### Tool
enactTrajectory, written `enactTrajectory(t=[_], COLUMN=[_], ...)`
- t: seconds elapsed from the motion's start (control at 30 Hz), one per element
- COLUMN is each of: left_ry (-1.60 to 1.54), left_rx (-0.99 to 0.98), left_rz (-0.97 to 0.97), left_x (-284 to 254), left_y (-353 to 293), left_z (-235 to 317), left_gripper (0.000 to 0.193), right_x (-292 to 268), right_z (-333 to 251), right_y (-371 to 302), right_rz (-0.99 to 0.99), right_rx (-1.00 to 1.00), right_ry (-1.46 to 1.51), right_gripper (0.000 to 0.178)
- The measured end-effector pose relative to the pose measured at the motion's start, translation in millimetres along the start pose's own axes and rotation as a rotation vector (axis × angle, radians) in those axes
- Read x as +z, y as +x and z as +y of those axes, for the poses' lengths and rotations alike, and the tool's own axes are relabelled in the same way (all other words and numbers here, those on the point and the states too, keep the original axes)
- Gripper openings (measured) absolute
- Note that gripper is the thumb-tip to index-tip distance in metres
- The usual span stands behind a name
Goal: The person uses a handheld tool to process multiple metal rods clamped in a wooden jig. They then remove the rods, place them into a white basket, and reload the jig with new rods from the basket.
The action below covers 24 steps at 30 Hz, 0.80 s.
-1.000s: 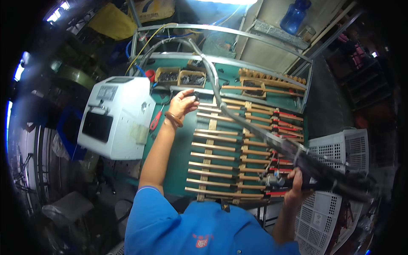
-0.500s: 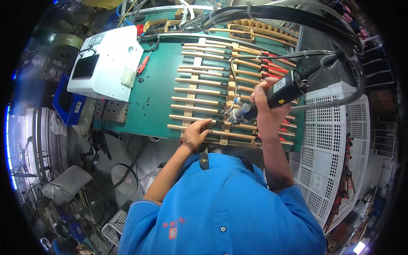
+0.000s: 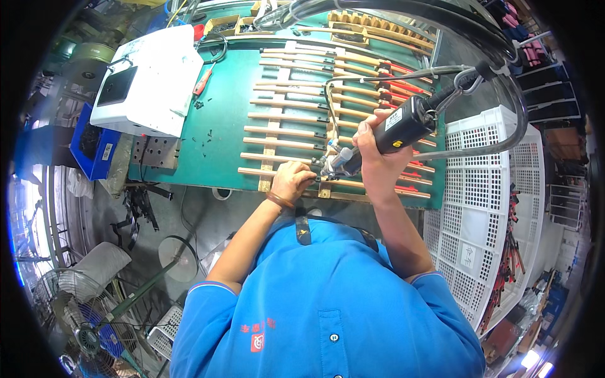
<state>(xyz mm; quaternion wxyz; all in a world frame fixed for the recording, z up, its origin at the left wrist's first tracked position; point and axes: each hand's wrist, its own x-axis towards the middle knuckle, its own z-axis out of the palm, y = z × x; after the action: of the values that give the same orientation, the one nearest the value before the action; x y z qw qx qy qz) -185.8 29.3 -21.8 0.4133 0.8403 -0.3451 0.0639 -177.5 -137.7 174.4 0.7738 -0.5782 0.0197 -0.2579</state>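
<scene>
My right hand (image 3: 386, 154) is wrapped round a black powered screwdriver (image 3: 406, 123), tilted with its silver tip (image 3: 334, 165) down at the nearest rods. My left hand (image 3: 292, 181), a brown bangle at its wrist, is closed with its fingertips pinched on the nearest wooden rod (image 3: 255, 171), close beside the screwdriver tip. Those fingertips partly hide the rod's black fitting. Several similar rods (image 3: 277, 116) lie side by side across pale wooden support strips (image 3: 271, 140), with black fittings midway and red parts (image 3: 406, 69) towards their right ends.
A white machine (image 3: 151, 82) stands on the green bench (image 3: 220, 126) at left, near a red-handled screwdriver (image 3: 202, 82) and loose black screws (image 3: 207, 137). A blue bin (image 3: 92, 146) is beside it. White perforated crates (image 3: 469, 183) stand at right. Thick hoses (image 3: 498, 38) arch overhead.
The view has shifted, so the bench sits higher and further left. The screwdriver tip has come closer to my left fingertips at the nearest rod. Both hands keep their hold.
</scene>
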Motion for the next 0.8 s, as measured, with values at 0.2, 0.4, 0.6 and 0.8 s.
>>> enactTrajectory(t=[0.2,0.4,0.6,0.8], left_ry=[-0.039,0.003,-0.028,-0.019], left_rx=[0.034,-0.031,-0.041,-0.037], left_rz=[0.013,-0.013,-0.048,-0.048], left_x=[5,4,3,4], left_y=[-3,-1,-3,-3], left_z=[-7,-1,-5,-4], left_gripper=[0.021,0.019,0.018,0.016], right_x=[1,7,4,4], right_z=[9,12,22,28], right_y=[-3,-5,-14,-17], right_rz=[-0.024,0.016,0.039,0.020], right_rx=[-0.031,-0.047,-0.005,-0.055], right_ry=[-0.045,-0.064,-0.095,-0.099], right_gripper=[0.031,0.029,0.028,0.027])
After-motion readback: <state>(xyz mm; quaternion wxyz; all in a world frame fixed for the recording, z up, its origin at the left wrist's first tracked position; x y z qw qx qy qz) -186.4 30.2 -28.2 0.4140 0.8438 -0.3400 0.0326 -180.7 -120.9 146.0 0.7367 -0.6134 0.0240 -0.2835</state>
